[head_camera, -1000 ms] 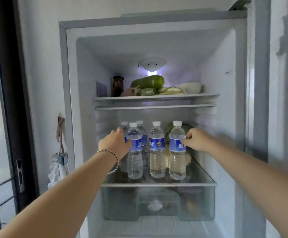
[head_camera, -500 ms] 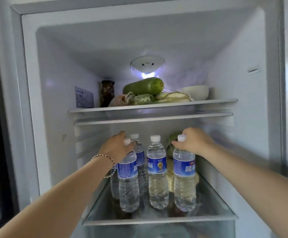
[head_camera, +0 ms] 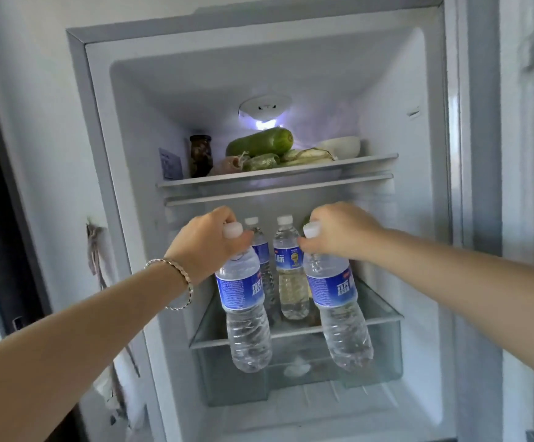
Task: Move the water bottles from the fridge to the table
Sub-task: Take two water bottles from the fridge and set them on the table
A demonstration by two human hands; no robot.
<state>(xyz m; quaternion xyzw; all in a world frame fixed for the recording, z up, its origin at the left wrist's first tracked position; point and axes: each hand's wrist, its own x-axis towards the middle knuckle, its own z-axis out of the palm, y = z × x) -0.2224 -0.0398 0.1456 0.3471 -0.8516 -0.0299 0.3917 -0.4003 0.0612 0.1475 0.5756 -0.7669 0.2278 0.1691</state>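
Note:
My left hand [head_camera: 208, 244] grips the neck of a clear water bottle [head_camera: 245, 301] with a blue label and white cap, held in the air in front of the open fridge [head_camera: 100, 154]. In the same way, my right hand [head_camera: 339, 232] holds a second blue-labelled bottle [head_camera: 339, 301]. Both hang tilted, their bases in front of the drawer. Two more water bottles [head_camera: 289, 272] [head_camera: 261, 250] stand upright on the glass shelf [head_camera: 377, 301] behind them. No table is in view.
The upper shelf [head_camera: 275, 173] carries a dark jar [head_camera: 200, 154], a green gourd [head_camera: 259, 142], wrapped vegetables and a white bowl [head_camera: 339, 145]. A clear drawer [head_camera: 294, 368] sits below the glass shelf. The fridge door [head_camera: 520, 186] stands open at the right. A cloth hangs on the left wall.
Both hands have closed on the outer front bottles, lifted them off the glass shelf and drawn them out toward me. The view has pulled back from the fridge.

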